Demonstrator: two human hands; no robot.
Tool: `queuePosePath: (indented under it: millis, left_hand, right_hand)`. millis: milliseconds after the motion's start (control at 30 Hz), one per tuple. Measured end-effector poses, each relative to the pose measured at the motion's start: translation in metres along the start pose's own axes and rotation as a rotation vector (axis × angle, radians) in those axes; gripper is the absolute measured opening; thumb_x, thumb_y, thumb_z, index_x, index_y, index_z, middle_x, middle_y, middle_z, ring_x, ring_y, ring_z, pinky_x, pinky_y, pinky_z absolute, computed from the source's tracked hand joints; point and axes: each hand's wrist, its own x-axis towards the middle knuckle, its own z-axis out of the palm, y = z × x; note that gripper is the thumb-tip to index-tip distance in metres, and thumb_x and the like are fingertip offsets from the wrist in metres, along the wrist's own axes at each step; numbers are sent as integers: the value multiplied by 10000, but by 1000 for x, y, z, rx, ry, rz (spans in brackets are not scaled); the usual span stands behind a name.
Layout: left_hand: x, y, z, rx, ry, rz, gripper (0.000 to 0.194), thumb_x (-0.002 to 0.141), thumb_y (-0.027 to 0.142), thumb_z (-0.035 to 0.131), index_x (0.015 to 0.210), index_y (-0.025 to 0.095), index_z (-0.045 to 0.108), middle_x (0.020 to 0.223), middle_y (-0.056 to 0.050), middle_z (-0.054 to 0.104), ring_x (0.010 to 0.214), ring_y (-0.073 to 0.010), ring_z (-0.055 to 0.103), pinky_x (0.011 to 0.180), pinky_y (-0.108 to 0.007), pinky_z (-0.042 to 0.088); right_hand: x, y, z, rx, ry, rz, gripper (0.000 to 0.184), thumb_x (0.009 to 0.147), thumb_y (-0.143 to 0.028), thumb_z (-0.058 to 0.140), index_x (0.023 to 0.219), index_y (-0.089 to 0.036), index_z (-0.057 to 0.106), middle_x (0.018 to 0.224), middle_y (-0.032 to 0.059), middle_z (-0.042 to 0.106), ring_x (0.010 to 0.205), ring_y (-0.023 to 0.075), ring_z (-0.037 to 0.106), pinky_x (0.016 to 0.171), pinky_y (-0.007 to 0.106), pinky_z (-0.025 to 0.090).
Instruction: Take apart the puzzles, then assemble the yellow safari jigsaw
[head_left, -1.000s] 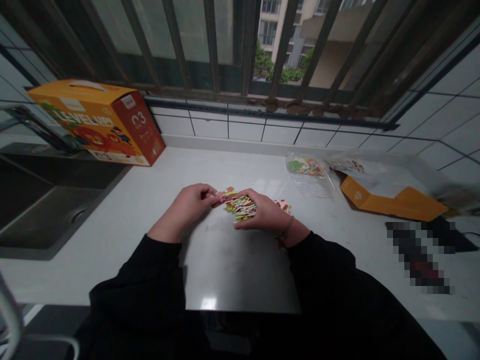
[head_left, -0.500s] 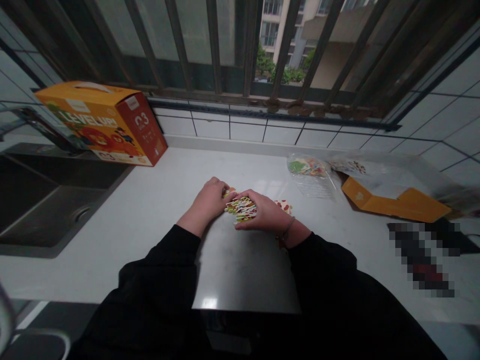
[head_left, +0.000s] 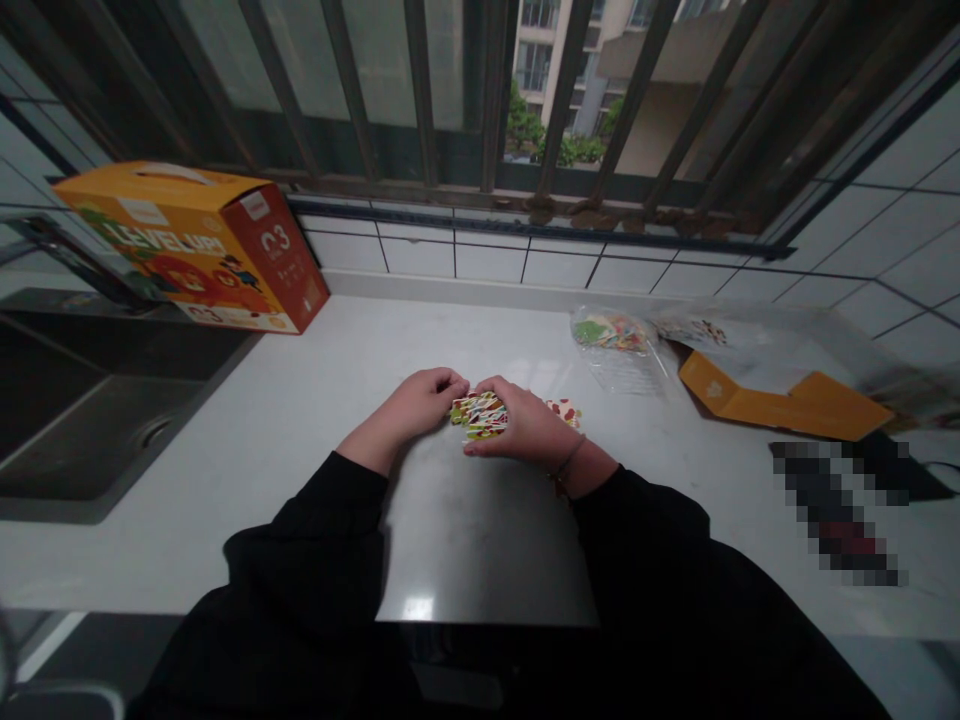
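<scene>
Two hands fill my feed, and both meet at a stack of printed cardboard pieces (head_left: 478, 415), multicoloured and die-cut. I cannot tell whether it rests on the white counter (head_left: 225, 500) or sits just above it. I take that stack as my landmark.

My left hand (head_left: 409, 405) is just left of the stack, its fingers pressed together and curled, with their tips at the stack's left edge; I cannot tell whether they pinch anything. My right hand (head_left: 525, 425) covers the stack's right side, its fingers closed together over the top and its thumb (head_left: 480, 449) along the near edge, pinching the stack between them. A thin bracelet (head_left: 571, 458) circles that wrist.

A loose printed piece (head_left: 564, 411) lies just right of the stack. Farther right are a clear plastic bag (head_left: 611, 335) of colourful pieces and a flattened orange cardboard sheet (head_left: 780, 405). Left of the stack are a steel sink (head_left: 90, 420) and, farther back, an orange box (head_left: 191, 245) printed "LEVEL UP!". Straight beyond the stack, white wall tiles (head_left: 487, 262) run below a barred window (head_left: 487, 90).
</scene>
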Motion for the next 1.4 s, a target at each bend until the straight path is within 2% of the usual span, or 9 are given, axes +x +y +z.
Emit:
queuePosePath:
  millis: [133, 333, 433, 533, 667, 867, 1000, 1200, 1400]
  left_hand:
    - [-3, 3, 4, -244, 6, -43, 393, 1077, 551, 525, 923, 241, 711, 885, -73, 766, 779, -213, 655, 743, -359, 540]
    - [-1, 5, 6, -419, 142, -62, 332, 1114, 505, 442, 1049, 239, 630, 1093, -102, 792, 874, -213, 718, 870, -382, 600]
    - [-2, 7, 8, -136, 176, 40, 337, 1131, 452, 433, 1091, 233, 686, 1128, -108, 778, 1032, -253, 720, 1002, -435, 586]
    - [-5, 12, 18, 213, 137, 202, 301, 1079, 425, 593, 1229, 212, 744, 1282, -137, 745, 1246, -310, 668, 1143, -489, 512]
    - [-8, 25, 39, 488, 47, 228, 572, 992, 594, 760, 1427, 227, 711, 1485, -181, 657, 1364, -412, 587, 1142, -562, 467]
    - [2, 52, 76, 520, 49, 230, 769, 863, 806, 822, 1370, 237, 721, 1459, -174, 650, 1362, -433, 567, 1122, -564, 434]
    - [9, 66, 94, 454, 29, 206, 709, 788, 731, 938, 1244, 226, 739, 1375, -158, 680, 1337, -421, 587, 1121, -553, 436]
    - [11, 70, 90, 310, -34, 118, 521, 768, 471, 1026, 1138, 264, 724, 1354, -104, 715, 1320, -387, 621, 1112, -525, 458]
    - [7, 70, 79, 195, -41, 142, 418, 827, 283, 951, 1142, 288, 676, 1209, -43, 796, 1145, -325, 703, 992, -466, 488]
  right_hand:
    - [-1, 1, 1, 23, 18, 13, 826, 663, -546, 1023, 1330, -299, 604, 1206, 75, 782, 1124, 329, 759, 1007, 491, 593]
    - [-2, 3, -2, 118, 129, -14, 894, 641, -522, 1028, 1361, -284, 555, 1296, 104, 752, 1125, 326, 771, 1000, 491, 618]
    - [-1, 12, -14, 281, 322, -19, 944, 647, -487, 1033, 1419, -280, 529, 1376, 125, 737, 1185, 324, 772, 1056, 500, 619]
    - [4, 28, -31, 437, 579, 45, 887, 667, -500, 1027, 1377, -266, 549, 1384, 133, 752, 1242, 324, 764, 1146, 527, 585]
    - [11, 48, -45, 556, 786, 168, 831, 688, -557, 998, 1333, -255, 570, 1327, 121, 782, 1208, 311, 775, 1132, 538, 597]
    - [15, 45, -34, 649, 745, 173, 805, 680, -549, 1000, 1299, -270, 568, 1245, 79, 812, 1101, 269, 800, 1079, 494, 635]
    - [14, 41, -33, 682, 754, 176, 839, 652, -547, 1010, 1295, -267, 550, 1256, 88, 811, 1112, 273, 798, 1081, 501, 633]
    - [14, 44, -36, 704, 780, 163, 778, 675, -552, 984, 1262, -271, 557, 1233, 77, 809, 1103, 267, 788, 1052, 481, 634]
    - [14, 46, -34, 755, 756, 148, 733, 690, -534, 979, 1242, -282, 568, 1165, 39, 799, 994, 232, 783, 938, 421, 654]
